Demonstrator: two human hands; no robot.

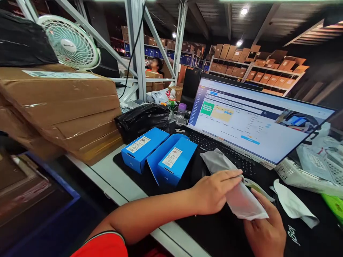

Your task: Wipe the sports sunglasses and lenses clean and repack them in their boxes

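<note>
My left hand lies across a frosted plastic sleeve, fingers pressing on its upper side. My right hand holds the same sleeve from below, its fingers curled around the lower edge. A grey fabric pouch lies just beyond my left hand, on the keyboard. To the left, on a black desk mat, lie a closed blue cardboard box and a blue box with its lid open. Each has a white label.
A stack of taped cardboard cartons stands at left, under a white desk fan. A monitor stands behind the keyboard. A black plastic bag and a water bottle sit beyond the boxes. A white basket lies at right.
</note>
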